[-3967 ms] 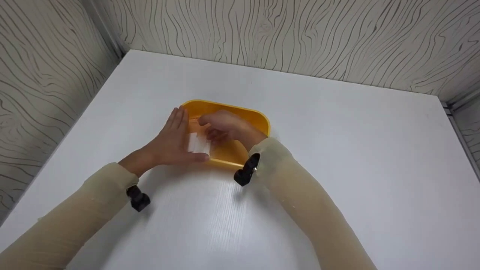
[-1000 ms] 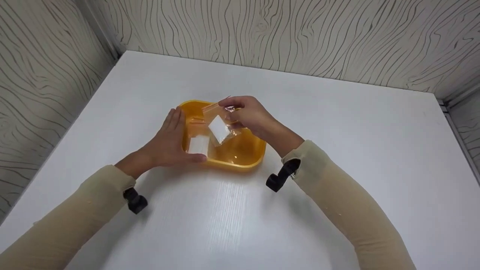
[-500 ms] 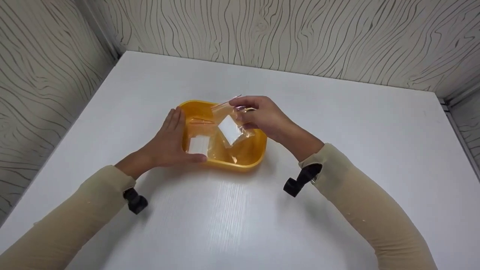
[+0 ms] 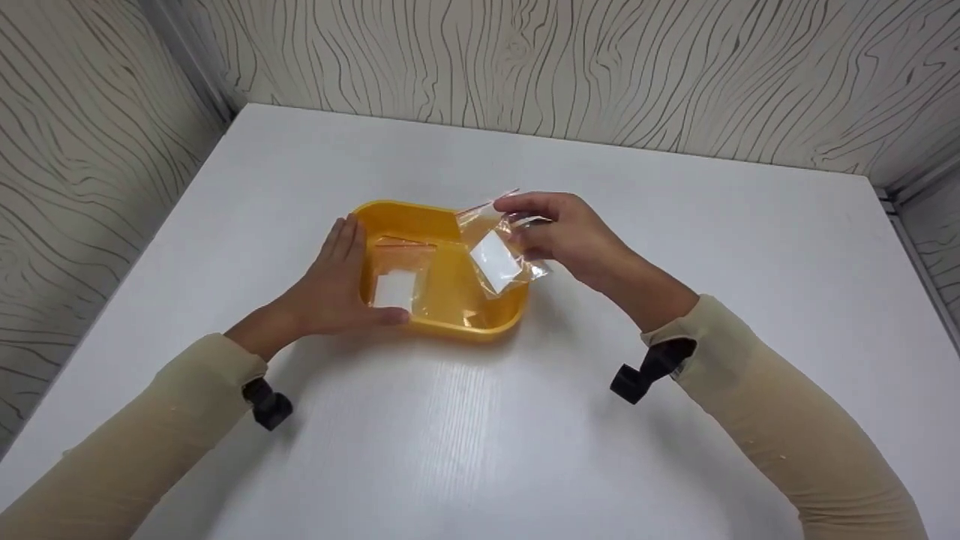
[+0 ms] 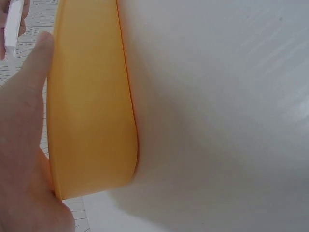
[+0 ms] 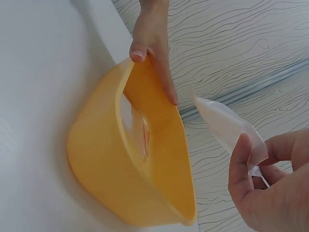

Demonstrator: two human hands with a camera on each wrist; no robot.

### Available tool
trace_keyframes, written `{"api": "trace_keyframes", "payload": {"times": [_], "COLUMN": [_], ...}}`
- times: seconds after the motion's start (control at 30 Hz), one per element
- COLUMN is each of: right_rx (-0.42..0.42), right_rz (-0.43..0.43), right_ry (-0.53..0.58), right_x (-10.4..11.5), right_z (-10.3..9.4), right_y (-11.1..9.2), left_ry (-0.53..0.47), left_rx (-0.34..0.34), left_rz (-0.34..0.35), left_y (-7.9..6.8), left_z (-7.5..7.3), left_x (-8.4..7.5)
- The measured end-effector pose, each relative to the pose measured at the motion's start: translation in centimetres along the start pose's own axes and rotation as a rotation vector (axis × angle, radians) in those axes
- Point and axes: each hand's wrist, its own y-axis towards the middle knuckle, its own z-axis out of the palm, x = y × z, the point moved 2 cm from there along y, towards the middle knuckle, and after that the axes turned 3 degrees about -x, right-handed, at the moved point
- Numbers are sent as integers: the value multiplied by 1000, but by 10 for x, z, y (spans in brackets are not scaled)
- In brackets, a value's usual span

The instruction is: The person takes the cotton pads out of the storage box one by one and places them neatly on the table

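A yellow plastic tub point(image 4: 480, 332) stands on the white table. Across its left end lies my left hand point(image 4: 334, 289), fingers straight along the back-left rim and thumb along the front rim. My right hand point(image 4: 574, 236) pinches a small clear zip bag point(image 4: 495, 262) with a white square inside, held above the tub's right end. The right wrist view shows this bag point(image 6: 222, 123) tilted between thumb and fingers, apart from the tub. More zip bags point(image 4: 395, 289) with white contents lie in the tub's left part, partly hidden by the left thumb.
The white table point(image 4: 450, 427) reaches back to a wall point(image 4: 562, 67) with a wood-grain line pattern. Another patterned wall point(image 4: 82, 150) rises at the left. A black wrist camera point(image 4: 645, 371) sticks out from the right sleeve.
Four seconds ago the right hand was down inside the tub. It has since lifted a zip bag and carried it rightward. The left hand stays at the tub's left end.
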Motion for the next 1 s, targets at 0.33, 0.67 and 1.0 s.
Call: {"api": "trace_keyframes", "payload": {"times": [0.33, 0.67, 1.0], "right_rx": [-36, -50, -76], "right_rz": [-14, -28, -31], "right_ry": [8, -10, 12], "right_x": [-10, -18, -28], "right_z": [-24, -46, -65], "right_y": [-14, -27, -35], "left_ry": [0, -29, -18], "left_rx": [10, 11, 14], "left_rz": [-21, -18, -28], "left_y": [0, -1, 1], "left_z": [0, -1, 1], "left_x": [0, 0, 2]}}
